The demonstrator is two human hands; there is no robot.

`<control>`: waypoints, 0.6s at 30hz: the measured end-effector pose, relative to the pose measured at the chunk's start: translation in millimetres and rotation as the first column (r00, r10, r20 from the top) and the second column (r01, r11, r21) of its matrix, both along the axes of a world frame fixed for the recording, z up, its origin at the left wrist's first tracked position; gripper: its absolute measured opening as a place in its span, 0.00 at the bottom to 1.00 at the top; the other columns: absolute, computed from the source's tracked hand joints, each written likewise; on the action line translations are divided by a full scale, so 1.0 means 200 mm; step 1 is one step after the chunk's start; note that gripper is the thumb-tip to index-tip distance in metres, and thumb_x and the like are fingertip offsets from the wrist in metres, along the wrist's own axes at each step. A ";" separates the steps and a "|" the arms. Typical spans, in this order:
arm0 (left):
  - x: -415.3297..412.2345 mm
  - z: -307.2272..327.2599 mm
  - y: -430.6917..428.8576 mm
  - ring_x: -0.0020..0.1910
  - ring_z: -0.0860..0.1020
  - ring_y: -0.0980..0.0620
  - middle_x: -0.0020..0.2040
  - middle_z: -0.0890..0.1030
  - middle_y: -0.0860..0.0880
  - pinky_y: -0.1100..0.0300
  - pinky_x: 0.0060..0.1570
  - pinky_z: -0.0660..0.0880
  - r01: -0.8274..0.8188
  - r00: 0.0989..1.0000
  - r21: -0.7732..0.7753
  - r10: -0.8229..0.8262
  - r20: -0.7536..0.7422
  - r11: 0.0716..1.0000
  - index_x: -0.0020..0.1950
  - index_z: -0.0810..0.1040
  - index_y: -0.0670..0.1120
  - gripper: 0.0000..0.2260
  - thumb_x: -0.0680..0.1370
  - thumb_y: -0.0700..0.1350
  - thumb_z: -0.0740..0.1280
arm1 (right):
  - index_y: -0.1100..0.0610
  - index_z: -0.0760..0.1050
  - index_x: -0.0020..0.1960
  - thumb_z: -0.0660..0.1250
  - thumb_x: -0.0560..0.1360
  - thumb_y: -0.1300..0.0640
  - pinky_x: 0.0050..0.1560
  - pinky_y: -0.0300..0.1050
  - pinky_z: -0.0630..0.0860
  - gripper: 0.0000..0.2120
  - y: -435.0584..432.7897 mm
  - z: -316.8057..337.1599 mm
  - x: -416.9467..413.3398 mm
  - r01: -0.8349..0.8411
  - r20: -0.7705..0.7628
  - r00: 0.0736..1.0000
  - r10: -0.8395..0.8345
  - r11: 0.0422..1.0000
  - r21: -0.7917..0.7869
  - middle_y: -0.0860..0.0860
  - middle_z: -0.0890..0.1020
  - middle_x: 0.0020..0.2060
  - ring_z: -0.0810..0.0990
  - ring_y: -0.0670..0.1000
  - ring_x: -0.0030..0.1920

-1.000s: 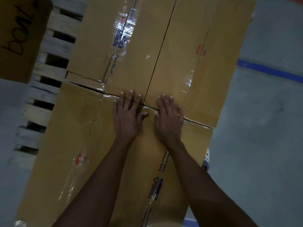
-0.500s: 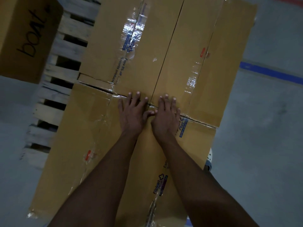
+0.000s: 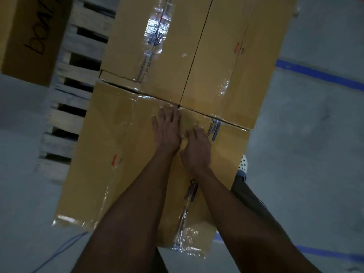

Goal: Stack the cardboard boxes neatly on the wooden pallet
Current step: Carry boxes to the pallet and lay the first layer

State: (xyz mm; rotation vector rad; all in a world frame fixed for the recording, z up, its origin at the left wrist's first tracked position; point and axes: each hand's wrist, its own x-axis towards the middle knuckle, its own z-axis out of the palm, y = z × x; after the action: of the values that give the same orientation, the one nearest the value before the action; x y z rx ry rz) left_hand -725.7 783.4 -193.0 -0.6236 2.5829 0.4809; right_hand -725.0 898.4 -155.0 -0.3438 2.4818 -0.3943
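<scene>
Taped brown cardboard boxes fill the middle of the view on a wooden pallet (image 3: pixel 78 44). The near box (image 3: pixel 110 154) butts against the far left box (image 3: pixel 157 46) and the far right box (image 3: pixel 236 66). My left hand (image 3: pixel 167 133) lies flat on the near box top, fingers together, just short of the seam where the boxes meet. My right hand (image 3: pixel 197 148) rests beside it on the same top, fingers bent and touching the left hand. Neither hand grips anything.
Another cardboard box with handwriting (image 3: pixel 29 36) stands on the pallet at the upper left. Grey concrete floor (image 3: pixel 315 154) surrounds the stack, with blue tape lines (image 3: pixel 319 75) at the right. My shoe (image 3: pixel 243 164) and trouser leg show beside the near box.
Both hands slid back toward me from the seam between boxes and came together; the right hand's fingers curled. The view shifted so the boxes sit further right.
</scene>
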 end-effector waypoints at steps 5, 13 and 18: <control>0.42 0.29 0.10 0.83 0.47 0.41 0.84 0.50 0.47 0.43 0.79 0.48 -0.104 0.994 0.094 0.107 -0.026 0.990 0.84 0.52 0.50 0.39 0.79 0.50 0.69 | 0.57 0.79 0.64 0.65 0.76 0.57 0.72 0.64 0.65 0.17 0.06 0.19 0.30 -0.068 0.031 0.997 0.067 0.998 0.013 0.60 0.71 0.74 0.66 0.61 0.76; 1.15 0.80 -0.07 0.83 0.49 0.42 0.84 0.53 0.48 0.43 0.79 0.50 -0.344 0.937 0.149 0.330 0.114 0.927 0.83 0.54 0.52 0.36 0.79 0.53 0.68 | 0.56 0.73 0.71 0.61 0.78 0.54 0.75 0.58 0.62 0.21 -0.17 0.75 0.67 -0.180 -0.005 0.983 0.183 0.971 0.159 0.56 0.65 0.78 0.59 0.57 0.79; 1.47 1.24 -0.37 0.83 0.49 0.41 0.84 0.54 0.48 0.41 0.79 0.50 -0.227 0.970 0.195 0.238 -0.037 0.954 0.83 0.56 0.53 0.36 0.78 0.59 0.68 | 0.53 0.77 0.67 0.63 0.79 0.51 0.75 0.49 0.49 0.18 -0.47 1.20 1.18 0.224 0.030 0.973 -0.228 0.969 0.106 0.53 0.67 0.77 0.62 0.55 0.78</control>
State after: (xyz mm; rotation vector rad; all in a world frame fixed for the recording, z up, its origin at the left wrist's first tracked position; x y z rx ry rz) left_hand -432.4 709.9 54.9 -0.8617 2.4901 0.8238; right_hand -489.8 804.2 84.1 -0.0092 2.4959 -0.3607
